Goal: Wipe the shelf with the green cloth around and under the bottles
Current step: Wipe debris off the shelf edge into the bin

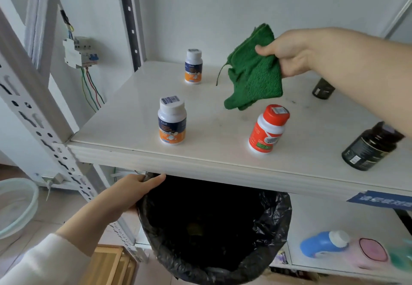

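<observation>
My right hand pinches the green cloth, which hangs in the air above the white shelf. Below the cloth stands a red-capped bottle. Two white bottles with blue and orange labels stand to the left, one near the front and one further back. Two dark bottles sit at the right, one at the front and one behind my forearm, partly hidden. My left hand grips the rim of a bin lined with a black bag, held under the shelf's front edge.
A white perforated upright frames the shelf at the left. An electrical breaker with loose wires hangs on the wall behind. A blue-capped container and a pink one lie on the lower shelf. A clear basin sits on the floor at left.
</observation>
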Demonstrator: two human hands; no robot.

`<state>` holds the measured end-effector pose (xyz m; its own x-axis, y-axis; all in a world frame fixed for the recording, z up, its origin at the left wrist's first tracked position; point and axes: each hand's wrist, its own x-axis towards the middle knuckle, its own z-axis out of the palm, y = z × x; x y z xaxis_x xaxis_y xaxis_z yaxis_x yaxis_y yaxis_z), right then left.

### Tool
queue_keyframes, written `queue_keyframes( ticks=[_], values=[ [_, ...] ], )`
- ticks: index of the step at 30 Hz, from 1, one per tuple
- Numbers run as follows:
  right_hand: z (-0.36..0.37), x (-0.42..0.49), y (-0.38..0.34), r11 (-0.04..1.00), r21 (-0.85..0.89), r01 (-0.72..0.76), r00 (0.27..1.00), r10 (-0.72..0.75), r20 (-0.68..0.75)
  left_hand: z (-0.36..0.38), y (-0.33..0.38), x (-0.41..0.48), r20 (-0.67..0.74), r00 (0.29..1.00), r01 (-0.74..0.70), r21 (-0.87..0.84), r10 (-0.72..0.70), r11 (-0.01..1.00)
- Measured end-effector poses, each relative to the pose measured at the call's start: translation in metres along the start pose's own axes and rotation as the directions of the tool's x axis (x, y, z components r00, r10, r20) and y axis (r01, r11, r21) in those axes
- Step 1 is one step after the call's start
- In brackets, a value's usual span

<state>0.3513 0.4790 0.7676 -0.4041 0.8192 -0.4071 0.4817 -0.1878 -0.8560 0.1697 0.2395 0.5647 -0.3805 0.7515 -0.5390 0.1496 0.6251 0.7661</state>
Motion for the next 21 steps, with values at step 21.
queue_keyframes(
  ticks=[21],
  values=[
    [-0.056, 0.011, 0.066, 0.961, 0.030, -0.275, 0.919, 0.272, -0.286, 0.010, -0.002, 0.010, -0.077, 0.996, -0.051, -0.119, 0.042, 0.992]
  ],
)
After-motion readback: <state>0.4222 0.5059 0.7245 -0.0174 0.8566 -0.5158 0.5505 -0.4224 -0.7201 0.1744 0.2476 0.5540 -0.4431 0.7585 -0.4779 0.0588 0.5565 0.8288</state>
